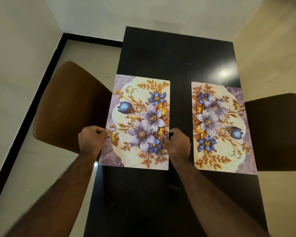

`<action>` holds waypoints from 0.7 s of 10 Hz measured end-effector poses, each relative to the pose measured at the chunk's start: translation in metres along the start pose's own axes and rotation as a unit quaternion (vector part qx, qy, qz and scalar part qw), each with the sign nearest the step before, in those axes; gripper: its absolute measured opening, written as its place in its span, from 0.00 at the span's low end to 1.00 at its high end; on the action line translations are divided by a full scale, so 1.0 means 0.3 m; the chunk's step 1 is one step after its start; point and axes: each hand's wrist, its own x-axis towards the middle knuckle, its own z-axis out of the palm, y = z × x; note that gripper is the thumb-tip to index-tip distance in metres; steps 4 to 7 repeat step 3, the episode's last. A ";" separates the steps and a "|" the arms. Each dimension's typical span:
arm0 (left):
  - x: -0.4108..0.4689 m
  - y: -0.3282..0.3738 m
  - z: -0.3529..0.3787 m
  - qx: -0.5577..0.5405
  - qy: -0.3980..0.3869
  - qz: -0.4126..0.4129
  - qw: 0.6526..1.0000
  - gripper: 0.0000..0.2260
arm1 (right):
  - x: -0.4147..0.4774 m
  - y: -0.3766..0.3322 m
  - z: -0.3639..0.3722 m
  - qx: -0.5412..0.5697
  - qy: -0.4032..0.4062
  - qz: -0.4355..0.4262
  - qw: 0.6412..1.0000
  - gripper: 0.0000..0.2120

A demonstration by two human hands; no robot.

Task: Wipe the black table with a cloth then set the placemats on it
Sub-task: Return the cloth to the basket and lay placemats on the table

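Note:
Two floral placemats lie flat on the long black table. The left placemat reaches the table's left edge; its outer side hangs slightly past it. My left hand pinches that mat's left edge with curled fingers. My right hand pinches its right edge near the lower half. The right placemat lies on the right side, untouched, its outer edge by the table's right edge. No cloth is in view.
A brown chair stands at the table's left side, and a dark brown chair at its right side. Beige floor surrounds the table; a white wall with black skirting runs along the left.

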 end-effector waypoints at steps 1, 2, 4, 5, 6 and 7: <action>-0.006 0.003 -0.002 -0.004 0.007 -0.006 1.000 0.08 | -0.004 -0.003 -0.004 0.001 0.001 -0.002 1.000 0.20; -0.015 0.013 0.002 -0.012 0.008 -0.012 1.000 0.08 | -0.008 0.005 -0.003 0.011 -0.005 -0.004 1.000 0.20; -0.016 0.022 -0.002 -0.036 0.004 -0.049 0.998 0.09 | 0.005 0.010 -0.008 0.034 -0.018 0.007 0.999 0.22; -0.016 0.022 -0.002 -0.036 0.004 -0.049 0.998 0.09 | 0.005 0.010 -0.008 0.034 -0.018 0.007 0.999 0.22; -0.016 0.022 -0.002 -0.036 0.004 -0.049 0.998 0.09 | 0.005 0.010 -0.008 0.034 -0.018 0.007 0.999 0.22; -0.016 0.022 -0.002 -0.036 0.004 -0.049 0.998 0.09 | 0.005 0.010 -0.008 0.034 -0.018 0.007 0.999 0.22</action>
